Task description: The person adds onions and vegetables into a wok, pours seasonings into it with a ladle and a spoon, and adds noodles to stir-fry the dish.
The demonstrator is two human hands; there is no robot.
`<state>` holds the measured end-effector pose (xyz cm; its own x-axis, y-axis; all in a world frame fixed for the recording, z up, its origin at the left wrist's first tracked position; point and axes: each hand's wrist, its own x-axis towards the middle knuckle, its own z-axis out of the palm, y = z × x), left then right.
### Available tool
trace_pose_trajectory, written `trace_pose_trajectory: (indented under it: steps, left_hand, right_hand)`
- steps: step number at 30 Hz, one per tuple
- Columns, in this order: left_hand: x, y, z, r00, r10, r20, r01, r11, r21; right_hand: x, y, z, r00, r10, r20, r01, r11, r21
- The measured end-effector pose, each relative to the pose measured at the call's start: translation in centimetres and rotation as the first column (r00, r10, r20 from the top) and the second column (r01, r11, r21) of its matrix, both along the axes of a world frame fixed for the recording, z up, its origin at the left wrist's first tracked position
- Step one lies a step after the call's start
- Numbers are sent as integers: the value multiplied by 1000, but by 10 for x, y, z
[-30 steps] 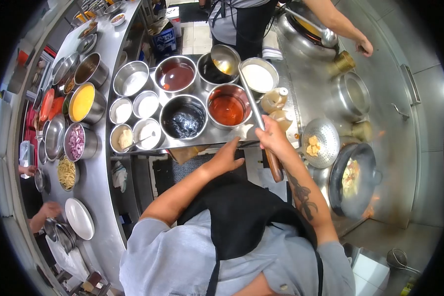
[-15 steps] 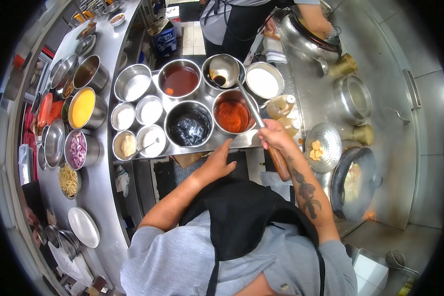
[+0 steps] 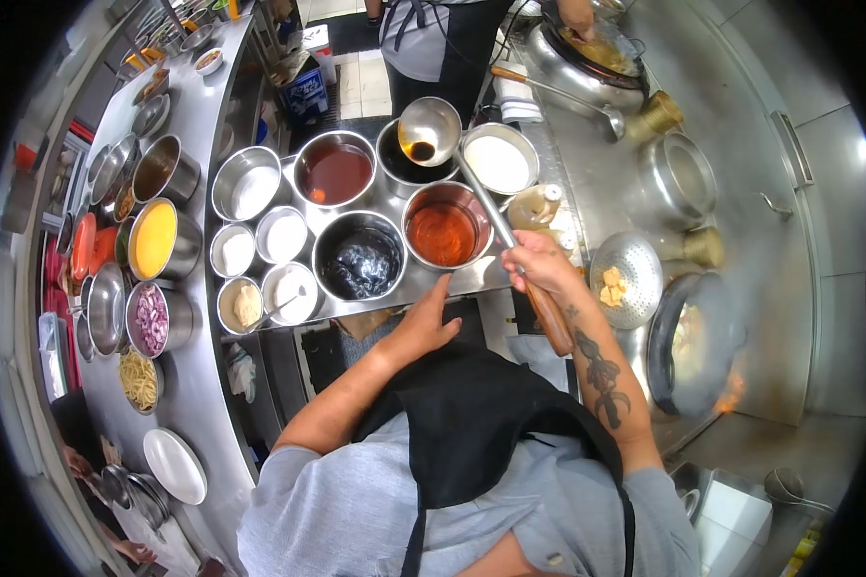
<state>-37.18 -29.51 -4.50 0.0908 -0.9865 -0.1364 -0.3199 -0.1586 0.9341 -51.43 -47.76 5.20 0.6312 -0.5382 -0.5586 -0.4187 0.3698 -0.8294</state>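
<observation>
My right hand (image 3: 541, 262) is wrapped round the handle of a long steel ladle (image 3: 489, 210) with a wooden grip. The ladle's bowl is over a pot of dark sauce (image 3: 389, 159), with a little dark liquid in it. My left hand (image 3: 427, 319) holds nothing; its fingers are stretched out beside the counter's front edge, just below the pot of red-orange liquid (image 3: 445, 227). Left of that pot stands a pot of glossy black liquid (image 3: 358, 258). A pot of white contents (image 3: 500, 160) is right of the ladle's bowl.
On my right, a steaming wok (image 3: 685, 370) has flame at its edge. Next to it lies a perforated strainer (image 3: 635, 274) with golden pieces. A co-worker (image 3: 443, 48) stands at another wok (image 3: 592, 62) ahead. Pots, including one of yellow liquid (image 3: 154, 238), crowd the left counter.
The ladle's bowl sits slightly higher in view, with less dark liquid showing in it. The co-worker's hand has moved over the far wok, and another ladle now shows beside it.
</observation>
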Motion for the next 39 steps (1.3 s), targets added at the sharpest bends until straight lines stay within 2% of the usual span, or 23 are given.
trace_pose_trajectory:
  steps: [8, 18, 20, 21, 23, 26, 35, 39]
  left_hand:
    - [0, -1, -16, 1000, -8, 0, 8, 1000, -25]
    - [-9, -7, -24, 997, -76, 9, 76, 995, -67]
    - [-7, -6, -19, 997, -76, -23, 76, 997, -2]
    - [-6, -5, -15, 997, -73, -38, 75, 997, 31]
    - [-4, -3, -24, 998, -58, -1, 58, 998, -7]
    - [-1, 0, -28, 999, -33, 12, 33, 999, -39]
    - [0, -4, -34, 1000, -13, -5, 13, 999, -48]
    - [-1, -8, -31, 1000, -11, -2, 11, 998, -65]
  right_hand:
    - [0, 2, 0, 997, -71, 30, 70, 997, 16]
    - [12, 8, -12, 993, 28, -119, -57, 968, -244]
    - [14, 7, -17, 982, 42, -182, -91, 959, -268]
    - [14, 7, -19, 985, 30, -173, -73, 966, -249]
    - [15, 7, -21, 988, 9, -154, -42, 977, -211]
    - [13, 2, -18, 997, -15, -80, 10, 998, -61]
    - [5, 2, 13, 999, 0, -35, 0, 1000, -13]
    - [2, 3, 17, 999, 4, -32, -5, 998, -58]
